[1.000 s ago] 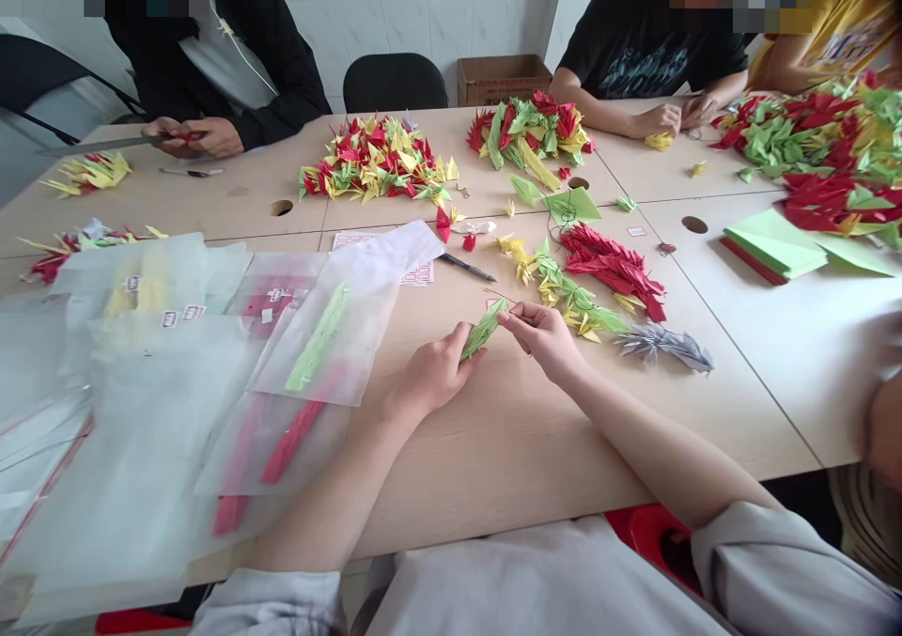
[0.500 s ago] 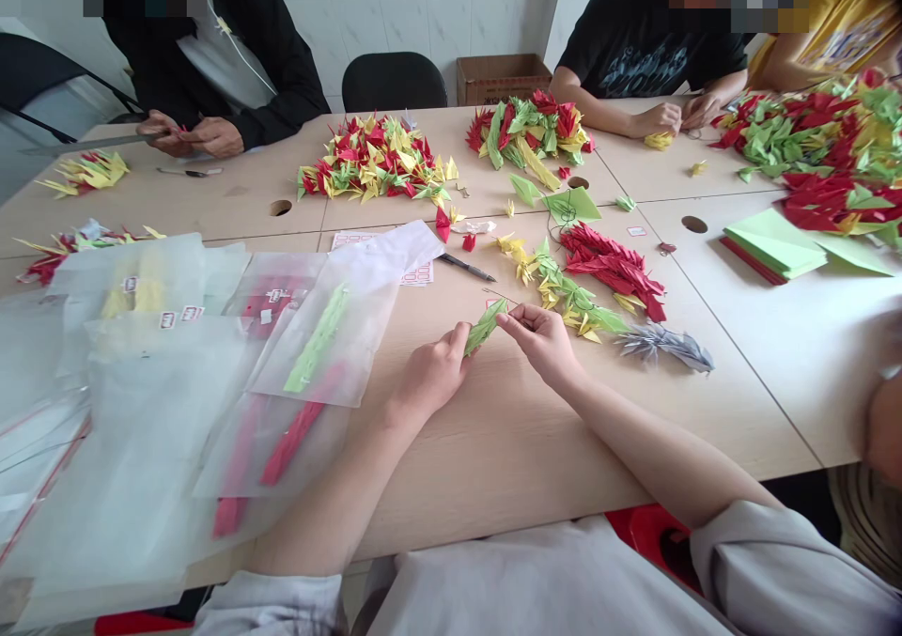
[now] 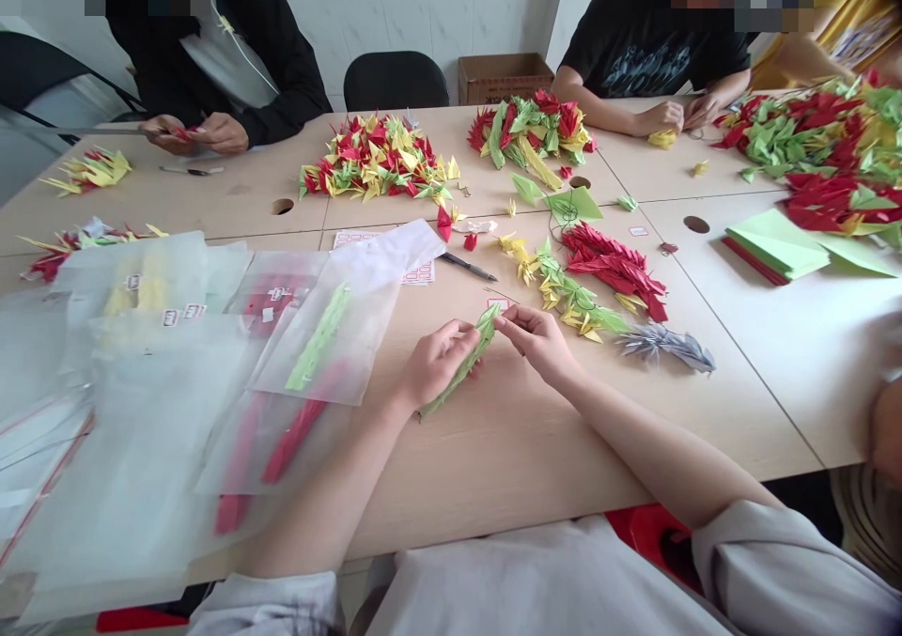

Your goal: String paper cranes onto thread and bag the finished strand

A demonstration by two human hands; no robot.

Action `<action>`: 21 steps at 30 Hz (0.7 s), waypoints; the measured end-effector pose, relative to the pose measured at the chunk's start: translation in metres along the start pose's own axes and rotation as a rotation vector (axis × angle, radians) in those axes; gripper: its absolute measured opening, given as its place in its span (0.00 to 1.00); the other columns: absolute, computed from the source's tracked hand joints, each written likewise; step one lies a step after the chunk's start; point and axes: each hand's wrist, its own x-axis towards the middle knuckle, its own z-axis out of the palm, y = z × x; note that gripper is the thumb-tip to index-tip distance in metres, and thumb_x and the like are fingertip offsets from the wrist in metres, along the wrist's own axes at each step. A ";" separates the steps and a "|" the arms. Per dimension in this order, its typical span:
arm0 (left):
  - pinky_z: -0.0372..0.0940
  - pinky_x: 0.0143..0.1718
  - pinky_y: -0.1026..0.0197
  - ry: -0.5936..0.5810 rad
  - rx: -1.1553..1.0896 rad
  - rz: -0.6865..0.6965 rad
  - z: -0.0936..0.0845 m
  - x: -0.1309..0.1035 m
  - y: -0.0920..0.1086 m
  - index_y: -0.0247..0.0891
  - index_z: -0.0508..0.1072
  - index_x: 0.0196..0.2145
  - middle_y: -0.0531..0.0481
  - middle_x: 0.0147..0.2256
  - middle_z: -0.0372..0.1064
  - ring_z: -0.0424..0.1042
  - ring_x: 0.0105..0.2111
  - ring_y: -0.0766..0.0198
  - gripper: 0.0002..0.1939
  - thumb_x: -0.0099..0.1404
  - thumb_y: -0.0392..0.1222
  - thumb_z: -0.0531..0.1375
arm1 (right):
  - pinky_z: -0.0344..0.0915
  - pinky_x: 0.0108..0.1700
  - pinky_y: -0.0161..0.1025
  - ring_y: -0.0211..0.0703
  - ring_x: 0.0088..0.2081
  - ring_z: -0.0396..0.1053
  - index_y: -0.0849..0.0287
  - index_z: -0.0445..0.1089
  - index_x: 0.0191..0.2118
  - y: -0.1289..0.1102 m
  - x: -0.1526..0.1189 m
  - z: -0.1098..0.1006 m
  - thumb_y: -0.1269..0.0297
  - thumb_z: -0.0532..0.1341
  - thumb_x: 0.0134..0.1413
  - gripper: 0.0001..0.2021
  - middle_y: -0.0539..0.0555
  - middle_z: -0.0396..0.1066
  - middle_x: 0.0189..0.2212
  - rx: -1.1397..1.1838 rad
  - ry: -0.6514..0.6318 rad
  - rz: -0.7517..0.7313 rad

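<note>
Green paper strip (image 3: 461,365): long, narrow, made of folded pieces stacked w/ pointed tips. Lies tilted, far end up-right, near end down-left by the surface. Pinched at far end and mid, centre of scene.

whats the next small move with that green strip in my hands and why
Probably slide the left hand a little further down the green strip. The right hand pinches its top end near the stacked green and yellow pieces, while the lower end sticks out loose past the left hand's grip.

Clear bags (image 3: 141,401), black pen (image 3: 468,267), cardboard box (image 3: 502,76)
</note>
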 end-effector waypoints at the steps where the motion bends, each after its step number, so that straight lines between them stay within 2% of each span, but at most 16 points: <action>1: 0.68 0.37 0.56 -0.083 -0.166 -0.061 -0.004 0.001 0.000 0.37 0.67 0.48 0.42 0.35 0.75 0.76 0.34 0.55 0.29 0.67 0.66 0.49 | 0.45 0.24 0.35 0.32 0.21 0.49 0.59 0.65 0.27 0.001 0.000 0.000 0.44 0.65 0.50 0.21 0.44 0.54 0.19 0.023 -0.015 0.002; 4: 0.68 0.40 0.55 -0.321 -0.485 -0.226 -0.009 0.006 -0.002 0.34 0.69 0.47 0.41 0.33 0.74 0.76 0.33 0.56 0.36 0.66 0.70 0.44 | 0.46 0.24 0.35 0.32 0.21 0.50 0.59 0.65 0.28 0.002 -0.001 0.000 0.44 0.65 0.51 0.21 0.44 0.56 0.19 0.048 -0.041 -0.020; 6: 0.67 0.37 0.57 -0.375 -0.583 -0.280 -0.008 0.009 -0.004 0.33 0.71 0.45 0.45 0.27 0.70 0.74 0.29 0.59 0.36 0.66 0.70 0.43 | 0.47 0.25 0.35 0.33 0.22 0.52 0.59 0.65 0.28 0.003 -0.001 0.001 0.44 0.64 0.53 0.21 0.45 0.59 0.20 0.034 -0.071 -0.039; 10: 0.61 0.27 0.62 -0.324 -0.654 -0.289 0.000 0.012 -0.005 0.35 0.71 0.38 0.53 0.22 0.59 0.63 0.21 0.66 0.30 0.69 0.64 0.45 | 0.49 0.26 0.35 0.34 0.24 0.55 0.58 0.65 0.29 0.003 -0.001 0.001 0.44 0.62 0.55 0.20 0.47 0.63 0.22 0.008 -0.093 -0.063; 14: 0.59 0.25 0.63 -0.270 -0.651 -0.300 0.002 0.012 -0.006 0.36 0.70 0.33 0.53 0.23 0.58 0.58 0.20 0.68 0.25 0.71 0.60 0.46 | 0.52 0.28 0.35 0.36 0.26 0.57 0.58 0.65 0.29 0.006 0.001 -0.001 0.44 0.63 0.54 0.20 0.48 0.62 0.24 -0.042 -0.053 -0.083; 18: 0.61 0.27 0.63 -0.254 -0.645 -0.287 0.004 0.012 -0.010 0.36 0.69 0.34 0.53 0.24 0.59 0.60 0.21 0.68 0.25 0.70 0.60 0.48 | 0.57 0.32 0.36 0.38 0.29 0.62 0.57 0.66 0.30 0.013 0.001 0.000 0.46 0.62 0.57 0.18 0.50 0.67 0.27 -0.092 -0.111 -0.121; 21: 0.64 0.29 0.62 -0.234 -0.675 -0.295 0.007 0.014 -0.012 0.36 0.69 0.36 0.50 0.27 0.63 0.65 0.23 0.65 0.25 0.69 0.61 0.48 | 0.58 0.33 0.36 0.39 0.29 0.65 0.58 0.67 0.32 0.014 0.000 0.002 0.47 0.61 0.58 0.17 0.50 0.70 0.27 -0.102 -0.172 -0.075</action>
